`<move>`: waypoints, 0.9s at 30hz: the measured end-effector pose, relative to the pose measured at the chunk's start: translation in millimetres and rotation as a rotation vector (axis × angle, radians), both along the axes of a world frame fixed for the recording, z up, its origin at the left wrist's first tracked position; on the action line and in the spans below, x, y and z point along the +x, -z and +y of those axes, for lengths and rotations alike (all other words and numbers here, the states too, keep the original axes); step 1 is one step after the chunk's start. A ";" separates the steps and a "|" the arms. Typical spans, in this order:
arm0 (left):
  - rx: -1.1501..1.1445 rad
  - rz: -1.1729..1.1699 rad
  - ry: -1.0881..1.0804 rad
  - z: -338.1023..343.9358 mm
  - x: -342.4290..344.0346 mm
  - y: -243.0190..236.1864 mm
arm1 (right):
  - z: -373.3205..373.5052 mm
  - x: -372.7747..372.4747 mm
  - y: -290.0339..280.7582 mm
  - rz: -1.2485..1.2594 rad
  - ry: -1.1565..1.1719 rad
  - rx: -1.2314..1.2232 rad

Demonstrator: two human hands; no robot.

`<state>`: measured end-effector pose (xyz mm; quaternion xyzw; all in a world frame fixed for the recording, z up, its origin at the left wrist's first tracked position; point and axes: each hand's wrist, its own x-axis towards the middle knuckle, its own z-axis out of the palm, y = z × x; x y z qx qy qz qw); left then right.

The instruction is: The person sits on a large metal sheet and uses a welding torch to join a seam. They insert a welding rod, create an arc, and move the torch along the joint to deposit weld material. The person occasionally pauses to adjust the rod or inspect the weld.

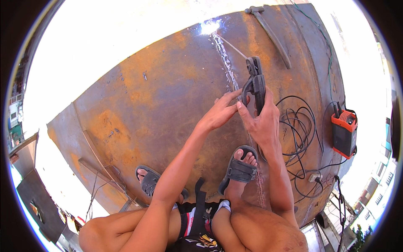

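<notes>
My right hand is wrapped round the handle of a black welding electrode holder, its thumb by the lever. From the holder's jaws a thin welding rod slants up and left to a glaring white arc at the far edge of the rusty steel plate. A rough, silvery weld bead runs from the arc back toward the hands. My left hand has its fingers stretched out, the tips against the lever side of the holder; part of them is hidden behind it.
A hammer lies on the plate right of the arc. Coiled black cable lies right of my arm, near an orange-and-black welding machine. Thin metal strips and wires lie at left. My sandalled feet rest on the curved plate.
</notes>
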<state>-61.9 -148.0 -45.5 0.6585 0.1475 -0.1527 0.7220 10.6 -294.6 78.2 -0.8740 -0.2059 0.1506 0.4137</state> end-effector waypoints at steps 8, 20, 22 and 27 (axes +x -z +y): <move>0.000 0.017 0.010 1.0 0.0 -4.4 | -1.3 0.1 0.3 0.015 -0.008 -0.023; 0.005 0.012 -0.015 -0.9 0.7 -2.3 | 1.4 -3.5 -0.6 -0.016 0.030 0.008; -0.007 0.016 -0.013 -0.5 1.2 -3.6 | 2.4 -3.5 -1.0 -0.018 0.033 0.003; -0.010 0.008 -0.027 0.6 1.4 -5.8 | 5.1 -1.8 -3.8 -0.003 0.016 0.009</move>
